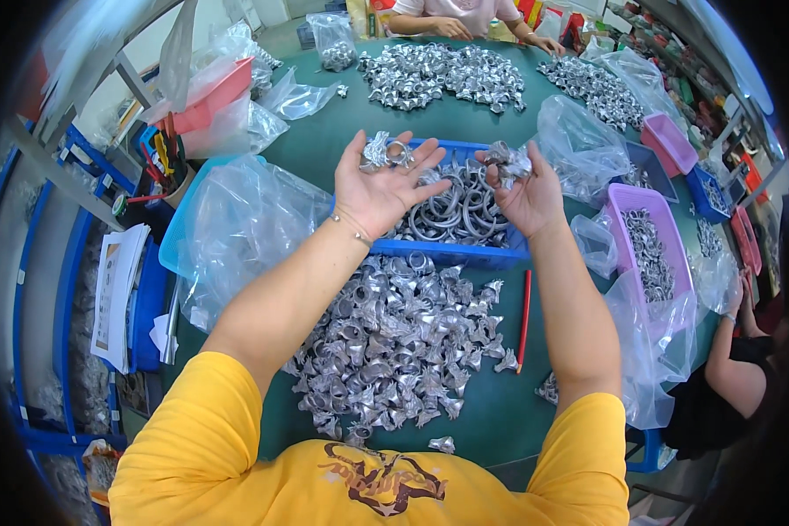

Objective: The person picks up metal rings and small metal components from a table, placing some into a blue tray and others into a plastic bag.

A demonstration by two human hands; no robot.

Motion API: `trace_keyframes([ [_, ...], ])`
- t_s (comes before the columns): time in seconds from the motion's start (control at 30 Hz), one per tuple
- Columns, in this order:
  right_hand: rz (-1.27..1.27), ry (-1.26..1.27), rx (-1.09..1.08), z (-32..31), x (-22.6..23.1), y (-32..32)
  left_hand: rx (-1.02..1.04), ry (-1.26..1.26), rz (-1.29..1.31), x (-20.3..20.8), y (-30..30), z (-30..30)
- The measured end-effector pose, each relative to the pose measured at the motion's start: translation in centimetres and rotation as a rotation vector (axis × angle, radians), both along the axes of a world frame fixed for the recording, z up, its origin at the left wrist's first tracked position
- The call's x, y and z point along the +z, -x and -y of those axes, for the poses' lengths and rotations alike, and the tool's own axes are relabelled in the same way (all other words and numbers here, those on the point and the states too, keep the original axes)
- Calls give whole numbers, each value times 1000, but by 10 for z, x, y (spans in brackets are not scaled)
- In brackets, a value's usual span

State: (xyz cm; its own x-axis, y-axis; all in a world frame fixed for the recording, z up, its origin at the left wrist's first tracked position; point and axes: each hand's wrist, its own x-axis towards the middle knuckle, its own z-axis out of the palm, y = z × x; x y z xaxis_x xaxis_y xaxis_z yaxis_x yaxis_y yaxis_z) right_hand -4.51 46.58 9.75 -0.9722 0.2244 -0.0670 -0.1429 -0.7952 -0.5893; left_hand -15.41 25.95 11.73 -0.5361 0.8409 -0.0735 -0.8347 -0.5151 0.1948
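Observation:
My left hand (373,195) is palm up above the left end of a blue tray (451,255). Shiny silver metal rings (384,154) lie across its spread fingers, near the thumb. Over the tray's right side, my right hand (539,203) has its fingers curled around more silver metal rings (510,164); the exact number is hidden. Large round metal hoops (465,203) fill the tray between and below both hands. Nearer me, a wide heap of silver ring-shaped castings (386,342) with flared, pointed ends covers the green table (500,421).
A red pencil (524,320) lies right of the heap. Clear plastic bags (259,223) drape a turquoise bin at left; a purple basket (627,237) of metal pieces stands right. Across the table a person (456,17) handles further piles (443,74). Another person (736,377) sits right.

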Motion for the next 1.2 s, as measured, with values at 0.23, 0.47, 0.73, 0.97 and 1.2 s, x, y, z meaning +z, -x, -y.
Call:
trace_keyframes([
  [0.23, -37, -206, -90, 37, 13, -39, -182, -176, -62, -5, -20, 15],
  [0.47, -166, -1546, -89, 110, -47, -103, -566, 86, -1041, -1, -45, 63],
  [0.73, 12, -2074, -643, 46, -22, -66, -300, 236, -2440, -15, -99, 96],
  [0.97, 784, -2532, -418, 24, -31, -10, 35, 242, -2370, 8, -87, 88],
  [1.2, 879, -2486, -403, 31, -32, -8, 287, 1389, -2120, -19, 24, -17],
])
